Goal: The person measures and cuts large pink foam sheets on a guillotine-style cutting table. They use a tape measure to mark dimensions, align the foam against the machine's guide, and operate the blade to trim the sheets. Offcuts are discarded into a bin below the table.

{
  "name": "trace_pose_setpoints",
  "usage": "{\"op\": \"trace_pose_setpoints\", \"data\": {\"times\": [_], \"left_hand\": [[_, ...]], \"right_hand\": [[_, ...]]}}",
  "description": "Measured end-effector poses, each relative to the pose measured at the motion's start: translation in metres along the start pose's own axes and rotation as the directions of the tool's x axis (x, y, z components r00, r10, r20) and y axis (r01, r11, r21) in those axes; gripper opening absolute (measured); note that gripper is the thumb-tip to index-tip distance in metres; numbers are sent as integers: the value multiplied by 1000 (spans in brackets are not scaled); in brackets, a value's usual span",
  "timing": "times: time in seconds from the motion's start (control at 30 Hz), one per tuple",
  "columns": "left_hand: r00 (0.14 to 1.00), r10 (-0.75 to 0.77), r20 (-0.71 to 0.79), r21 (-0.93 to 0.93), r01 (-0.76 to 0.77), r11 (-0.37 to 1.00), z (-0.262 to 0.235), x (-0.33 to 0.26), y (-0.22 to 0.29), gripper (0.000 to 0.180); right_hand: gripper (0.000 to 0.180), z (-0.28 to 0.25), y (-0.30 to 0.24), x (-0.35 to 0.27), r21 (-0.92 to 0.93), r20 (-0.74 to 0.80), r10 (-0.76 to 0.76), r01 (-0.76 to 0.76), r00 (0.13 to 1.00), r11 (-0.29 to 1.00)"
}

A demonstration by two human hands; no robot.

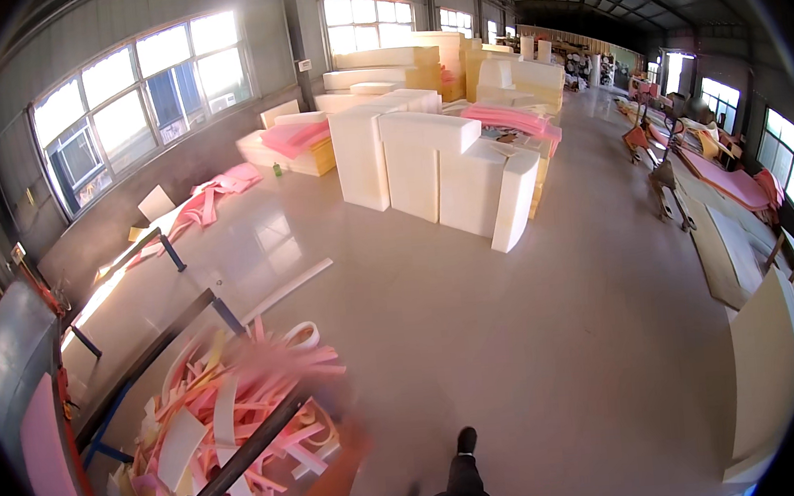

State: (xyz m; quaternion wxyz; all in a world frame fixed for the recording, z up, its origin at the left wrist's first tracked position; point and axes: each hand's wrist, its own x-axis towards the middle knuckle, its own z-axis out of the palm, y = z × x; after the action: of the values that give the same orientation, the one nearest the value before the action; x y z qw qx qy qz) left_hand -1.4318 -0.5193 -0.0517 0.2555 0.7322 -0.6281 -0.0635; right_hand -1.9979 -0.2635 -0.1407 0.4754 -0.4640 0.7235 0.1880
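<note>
The left hand [354, 430] is reaching toward blurred pink foam strips [285, 364] above the black-framed bin of pink and white foam offcuts [208, 429]; its grip cannot be told; the strips are probably light, soft, floppy; bunching several mid-length should suit; the right hand is out of view.

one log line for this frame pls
left hand: blurred, holding pink foam strips | under it: scrap pile in dark metal frame | right hand: not in view | beyond: white foam blocks
</note>
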Motion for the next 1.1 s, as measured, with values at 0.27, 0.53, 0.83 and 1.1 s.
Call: {"op": "trace_pose_setpoints", "data": {"times": [0.27, 0.53, 0.83, 1.1], "left_hand": [[751, -384, 536, 194, 333, 923, 43, 154, 23, 38], [438, -771, 463, 303, 739, 602, 64, 132, -125, 47], [242, -935, 260, 149, 946, 286, 56, 295, -219, 36], [766, -641, -48, -108, 634, 766, 50, 786, -266, 34]], "right_hand": [[18, -233, -149, 227, -84, 16, -90, 91, 996, 992], [18, -583, -465, 437, -849, -146, -661, 250, 736, 466], [24, -607, -776, 531, -857, 189, -810, 496, 554, 139], [25, -679, -847, 673, -416, 293, -701, 747, 650, 519]]}}
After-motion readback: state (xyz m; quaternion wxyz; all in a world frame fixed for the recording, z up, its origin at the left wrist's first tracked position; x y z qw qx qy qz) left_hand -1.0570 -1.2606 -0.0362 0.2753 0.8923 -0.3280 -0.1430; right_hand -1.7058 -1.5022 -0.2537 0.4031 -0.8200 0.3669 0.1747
